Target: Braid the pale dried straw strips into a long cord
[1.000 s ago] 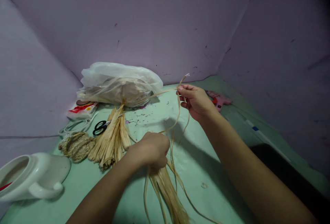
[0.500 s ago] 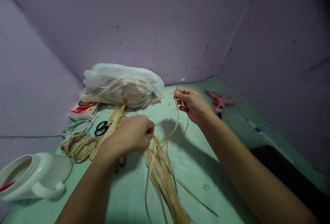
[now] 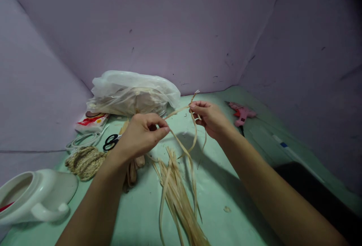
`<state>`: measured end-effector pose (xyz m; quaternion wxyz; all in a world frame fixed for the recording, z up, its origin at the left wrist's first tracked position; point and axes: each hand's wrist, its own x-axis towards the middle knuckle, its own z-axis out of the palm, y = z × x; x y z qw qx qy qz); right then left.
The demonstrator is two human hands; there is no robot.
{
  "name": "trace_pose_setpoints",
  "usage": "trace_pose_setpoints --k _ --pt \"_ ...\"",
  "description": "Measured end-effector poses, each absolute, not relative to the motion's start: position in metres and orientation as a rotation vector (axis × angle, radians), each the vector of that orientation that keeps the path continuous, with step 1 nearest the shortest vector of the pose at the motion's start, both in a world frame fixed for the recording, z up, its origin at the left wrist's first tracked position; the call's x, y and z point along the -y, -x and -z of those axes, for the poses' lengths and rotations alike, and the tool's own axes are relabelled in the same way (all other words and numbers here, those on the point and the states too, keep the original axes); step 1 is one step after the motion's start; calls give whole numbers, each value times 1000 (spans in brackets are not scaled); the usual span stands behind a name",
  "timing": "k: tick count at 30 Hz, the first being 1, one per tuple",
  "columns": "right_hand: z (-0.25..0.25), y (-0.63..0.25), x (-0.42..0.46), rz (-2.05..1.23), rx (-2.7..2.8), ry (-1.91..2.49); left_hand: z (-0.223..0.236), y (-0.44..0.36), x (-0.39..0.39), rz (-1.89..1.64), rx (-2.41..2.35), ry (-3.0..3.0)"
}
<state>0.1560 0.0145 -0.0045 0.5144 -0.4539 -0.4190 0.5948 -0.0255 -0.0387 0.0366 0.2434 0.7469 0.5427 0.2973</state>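
Note:
My right hand (image 3: 209,116) pinches a thin twisted cord of pale dried fibre (image 3: 194,97) near its top end, and loose strands hang below the fingers. Thumb and forefinger of my left hand (image 3: 148,132) are closed on a dried fibre strip (image 3: 181,142). That strip's far end hangs down over a bundle of similar strips (image 3: 178,197) lying on the green table below the hands. Another strand runs from the right fingers across to the left hand. Behind the left wrist, folded brownish strips (image 3: 131,174) are partly hidden.
A clear plastic bag (image 3: 132,91) lies at the back. On the left are black-handled scissors (image 3: 111,140), braided cord (image 3: 86,162), a white cable (image 3: 85,140), a red-and-white packet (image 3: 92,121) and a white ceramic pot (image 3: 53,189). A pink glue gun (image 3: 241,112) lies at right.
My left hand has risen from beside the strip bundle, now with a strip drawn up in its fingers. My right hand has stayed nearly in place, still pinching the twisted cord.

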Motion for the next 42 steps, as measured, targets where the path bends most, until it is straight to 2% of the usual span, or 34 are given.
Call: trace_pose_setpoints --k 5,9,12,15,19,21,29,42 --pt "1 -159 -14 -1396 978 1100 -48 52 38 -900 -1560 -1923" --pt "1 -159 -14 -1403 989 1090 -60 65 44 -1121 -1333 -1752" --pt "3 -158 -14 -1403 989 1095 -66 68 48 -1109 -1185 -1697" --pt "4 -157 -15 -1408 993 1098 -61 69 44 -888 -1135 -1817" --pt "5 -155 -14 -1450 1057 1102 -46 64 35 -313 -1424 -2081" --pt "7 -152 -13 -1471 1109 1087 -41 59 32 -202 -1498 -2126" --pt "13 -139 -5 -1559 1207 1043 -33 34 34 -808 -1435 -2175" --pt "13 -130 3 -1723 1224 956 -15 19 29 -1081 -1616 -2222"
